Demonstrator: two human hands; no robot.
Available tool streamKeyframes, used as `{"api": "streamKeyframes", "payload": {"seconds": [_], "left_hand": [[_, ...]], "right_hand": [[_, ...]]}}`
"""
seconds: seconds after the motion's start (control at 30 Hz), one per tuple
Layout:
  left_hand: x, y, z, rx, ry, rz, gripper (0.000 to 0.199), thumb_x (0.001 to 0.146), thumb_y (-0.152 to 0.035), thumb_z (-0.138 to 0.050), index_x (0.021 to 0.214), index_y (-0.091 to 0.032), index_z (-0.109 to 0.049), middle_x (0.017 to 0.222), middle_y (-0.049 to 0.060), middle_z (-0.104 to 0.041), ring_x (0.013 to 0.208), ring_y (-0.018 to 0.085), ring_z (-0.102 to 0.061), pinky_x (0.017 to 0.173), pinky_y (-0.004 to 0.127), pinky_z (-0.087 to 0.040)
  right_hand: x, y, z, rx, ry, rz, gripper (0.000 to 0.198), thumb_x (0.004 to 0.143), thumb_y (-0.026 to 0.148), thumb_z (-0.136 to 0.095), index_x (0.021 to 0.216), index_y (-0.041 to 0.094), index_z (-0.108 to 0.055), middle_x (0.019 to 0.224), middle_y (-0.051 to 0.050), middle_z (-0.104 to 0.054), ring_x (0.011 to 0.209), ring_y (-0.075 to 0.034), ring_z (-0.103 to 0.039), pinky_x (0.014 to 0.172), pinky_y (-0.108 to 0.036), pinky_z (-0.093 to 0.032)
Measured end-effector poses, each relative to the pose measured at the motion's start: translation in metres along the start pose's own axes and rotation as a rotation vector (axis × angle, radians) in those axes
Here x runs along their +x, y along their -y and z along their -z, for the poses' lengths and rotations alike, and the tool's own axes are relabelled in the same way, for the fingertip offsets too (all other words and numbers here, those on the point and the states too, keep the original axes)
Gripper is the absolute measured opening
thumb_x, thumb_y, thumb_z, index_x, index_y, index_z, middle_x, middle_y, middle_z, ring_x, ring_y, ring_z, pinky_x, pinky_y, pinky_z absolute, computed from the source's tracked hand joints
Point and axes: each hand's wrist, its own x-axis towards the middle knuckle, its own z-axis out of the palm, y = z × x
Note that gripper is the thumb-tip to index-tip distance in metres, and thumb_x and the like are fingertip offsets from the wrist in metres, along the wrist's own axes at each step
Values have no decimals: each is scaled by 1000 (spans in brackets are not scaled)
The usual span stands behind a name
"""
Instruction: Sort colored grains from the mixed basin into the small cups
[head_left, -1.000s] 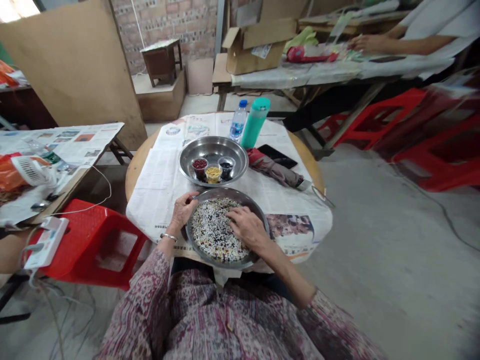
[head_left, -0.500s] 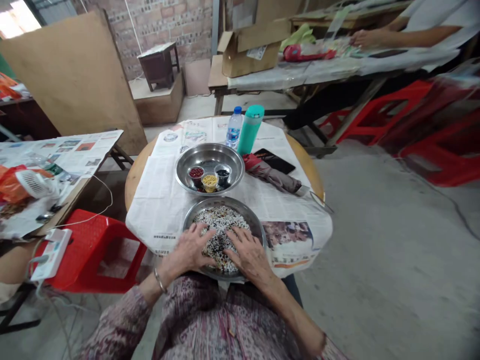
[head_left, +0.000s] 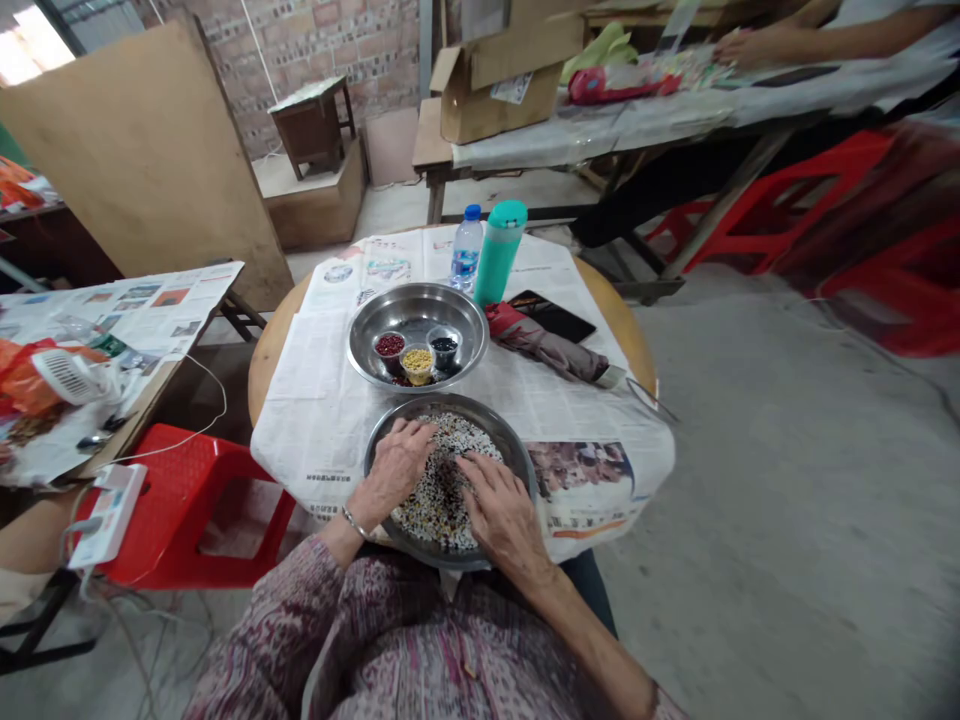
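Note:
A steel basin (head_left: 526,500) close to my body holds a mix of small white, black and yellow grains or beads (head_left: 439,515). My left hand (head_left: 397,465) is over its left side, fingers bent together with their tips at the mix; what they hold, if anything, is hidden. On the right side, my right hand (head_left: 504,510) rests with fingers stretched and a little apart, touching the mix. Behind stands a second steel basin (head_left: 360,350) with three clear cups: one of dark red beans (head_left: 390,345), one of yellow beans (head_left: 417,360) and one of black beans (head_left: 444,345).
Newspaper (head_left: 300,400) covers the round table. Toward its back stand a water bottle (head_left: 466,250) and a teal flask (head_left: 501,250), near a folded umbrella (head_left: 551,348) and a dark phone or tablet (head_left: 559,318). A red stool (head_left: 172,540) bearing a power strip (head_left: 111,515) is at left.
My left hand has moved slightly up and right, and its spread fingers have drawn together. My right hand has shifted slightly; a darker patch of the mix now shows between the hands.

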Motion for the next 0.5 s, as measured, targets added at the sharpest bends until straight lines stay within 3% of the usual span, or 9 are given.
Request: {"api": "streamKeyframes", "payload": {"seconds": [0.13,0.17,0.27,0.33,0.4,0.5], "left_hand": [[5,-8,0,104,38,98,62,84,-39,-76,137,-21,-52,138,13,-50,123,31,-49,100,46,-49],[6,-10,-2,95,52,105,59,84,-38,-75,137,-21,-53,136,13,-50,121,31,-49,99,46,-49],[8,-15,-9,-36,98,51,27,95,-18,-57,122,-19,-62,117,9,-56,106,22,-56,93,36,-50],[6,-20,-13,-131,145,-4,26,97,-8,-44,108,-16,-66,102,7,-58,93,17,-57,87,30,-51],[-1,-26,-14,-142,178,-70,25,99,-9,-41,101,-15,-66,96,6,-59,90,17,-56,86,30,-50],[-19,-35,-15,-31,172,-203,18,99,-26,-53,108,-17,-66,109,9,-62,104,23,-54,95,38,-49]], "right_hand": [[-1,-1,0,89,-130,-7,44,96,14,-43,138,21,-54,133,-12,-62,124,-25,-56,104,-44,-50],[-1,-1,1,100,-149,-11,44,96,13,-42,139,21,-53,133,-12,-62,124,-25,-56,104,-44,-51],[-1,0,2,130,-189,-26,46,97,13,-41,141,22,-51,133,-13,-60,125,-25,-56,103,-47,-52],[-1,1,4,163,-208,-35,46,98,14,-41,142,24,-50,134,-12,-60,126,-25,-56,103,-47,-52],[-2,1,5,196,-225,-47,45,99,16,-41,143,25,-50,134,-12,-59,126,-25,-56,103,-47,-52],[-3,0,5,233,-243,-67,45,100,17,-40,143,26,-49,134,-12,-59,126,-24,-56,103,-47,-52]]}}
